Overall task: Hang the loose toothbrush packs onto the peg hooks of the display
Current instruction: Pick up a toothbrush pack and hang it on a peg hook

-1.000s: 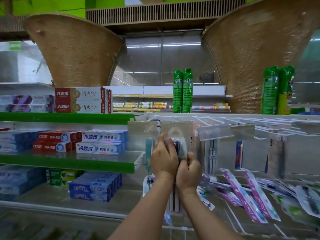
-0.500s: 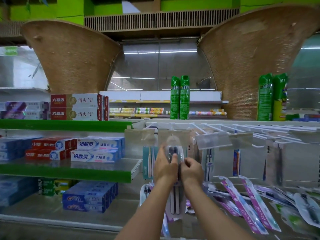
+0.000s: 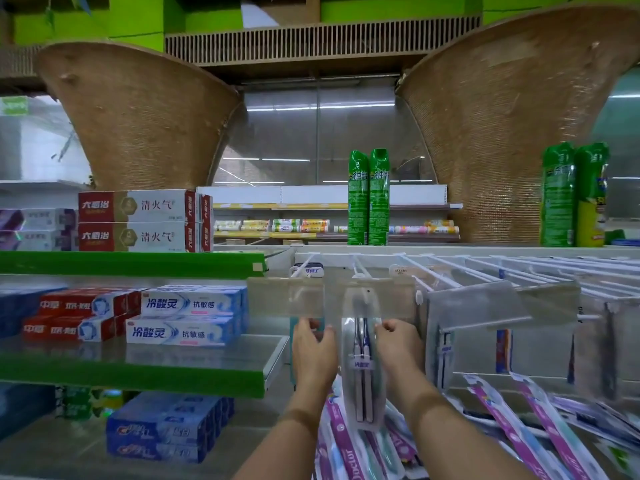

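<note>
The pack (image 3: 362, 358) hangs on its hook (image 3: 356, 268). The left hand (image 3: 313, 348) and right hand (image 3: 398, 344) curl their fingers beside it; whether they pinch it is hard to tell. They should let go softly.

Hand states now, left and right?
Left hand: loosely curled, holding nothing.
Right hand: fingers curled against hanging clear two-toothbrush blister pack; grip cannot be told.

Clear twin-brush pack (image 3: 362, 362) hangs upright under white peg hooks (image 3: 450, 271); loose purple packs (image 3: 519, 420) heaped below, right.
</note>
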Demonstrator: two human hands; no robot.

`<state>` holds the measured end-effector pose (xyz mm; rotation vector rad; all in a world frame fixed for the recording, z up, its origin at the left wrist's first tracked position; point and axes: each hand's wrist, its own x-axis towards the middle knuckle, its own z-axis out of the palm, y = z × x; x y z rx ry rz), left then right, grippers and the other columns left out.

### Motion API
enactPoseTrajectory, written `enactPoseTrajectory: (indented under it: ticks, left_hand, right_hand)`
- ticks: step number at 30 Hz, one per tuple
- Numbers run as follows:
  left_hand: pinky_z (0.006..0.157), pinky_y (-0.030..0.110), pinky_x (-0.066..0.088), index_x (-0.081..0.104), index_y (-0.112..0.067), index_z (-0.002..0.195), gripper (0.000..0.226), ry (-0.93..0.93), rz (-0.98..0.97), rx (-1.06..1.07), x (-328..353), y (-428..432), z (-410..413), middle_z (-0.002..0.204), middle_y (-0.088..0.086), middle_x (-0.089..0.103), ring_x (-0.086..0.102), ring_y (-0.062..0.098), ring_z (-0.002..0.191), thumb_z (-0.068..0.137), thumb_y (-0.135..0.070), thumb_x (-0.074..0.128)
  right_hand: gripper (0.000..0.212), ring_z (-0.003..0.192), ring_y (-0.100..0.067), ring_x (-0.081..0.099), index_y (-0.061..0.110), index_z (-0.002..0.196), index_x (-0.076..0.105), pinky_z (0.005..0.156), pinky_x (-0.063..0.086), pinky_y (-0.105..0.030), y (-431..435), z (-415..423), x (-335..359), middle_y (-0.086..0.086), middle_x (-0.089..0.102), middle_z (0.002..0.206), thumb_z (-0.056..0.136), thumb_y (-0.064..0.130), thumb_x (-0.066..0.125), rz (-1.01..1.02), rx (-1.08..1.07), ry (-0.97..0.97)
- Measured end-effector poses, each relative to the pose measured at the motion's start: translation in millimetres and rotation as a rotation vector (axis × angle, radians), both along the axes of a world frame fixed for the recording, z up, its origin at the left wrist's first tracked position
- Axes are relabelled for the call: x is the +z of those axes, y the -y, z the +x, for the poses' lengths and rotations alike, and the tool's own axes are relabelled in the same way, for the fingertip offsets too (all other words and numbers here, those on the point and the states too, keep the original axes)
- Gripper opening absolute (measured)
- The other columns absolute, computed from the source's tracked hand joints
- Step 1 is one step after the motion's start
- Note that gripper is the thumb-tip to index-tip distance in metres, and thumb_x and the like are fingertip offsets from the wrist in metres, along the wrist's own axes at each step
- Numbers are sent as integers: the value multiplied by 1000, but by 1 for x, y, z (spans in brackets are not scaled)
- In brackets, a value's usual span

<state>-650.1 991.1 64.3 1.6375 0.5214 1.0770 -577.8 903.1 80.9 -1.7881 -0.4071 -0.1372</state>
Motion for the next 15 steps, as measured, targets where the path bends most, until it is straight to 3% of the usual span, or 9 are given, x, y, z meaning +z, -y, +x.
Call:
enactPoseTrajectory:
  ticks: [3, 6, 9, 13, 15]
  left_hand:
    - [87, 44, 51, 47, -33, 81, 15, -37, 8, 11, -1, -9, 11, 93, 0, 58, 59, 20, 89, 88, -21, 53]
    - [72, 29, 48, 55, -23, 92, 6, -48, 31, -41, -1, -14, 20, 94, 3, 61, 58, 16, 84, 90, -19, 52]
    - [61, 22, 40, 55, -20, 94, 5, -46, 65, -50, -2, -18, 23, 87, 1, 57, 54, 13, 76, 92, -18, 51]
    - [55, 24, 43, 57, -22, 109, 26, -26, 40, 36, -5, -30, 29, 74, 7, 63, 55, 14, 62, 86, -13, 50]
    - [57, 28, 48, 57, -23, 108, 21, -9, 21, 122, -6, -37, 28, 75, 6, 62, 58, 17, 64, 88, -20, 51]
  right_hand:
    - [27, 48, -15, 45, 7, 68, 59, 47, 35, -18, -13, 13, 3, -4, 53, 58, 93, 15, 54, 76, -48, -77]
    - [28, 52, -18, 47, 12, 62, 50, 49, 37, -20, -26, 25, 5, -7, 54, 64, 90, 14, 55, 116, -123, -154]
    - [30, 60, -23, 49, 16, 60, 44, 63, 46, -31, -36, 36, 4, -7, 52, 66, 89, 15, 53, 188, -140, -230]
    - [11, 61, -19, 46, 14, 86, 52, 62, 41, -29, -52, 45, 5, -4, 50, 76, 90, 24, 52, 297, -158, -275]
    - [8, 63, -17, 46, 16, 89, 49, 65, 40, -30, -55, 50, 6, -3, 48, 79, 94, 22, 49, 349, -123, -274]
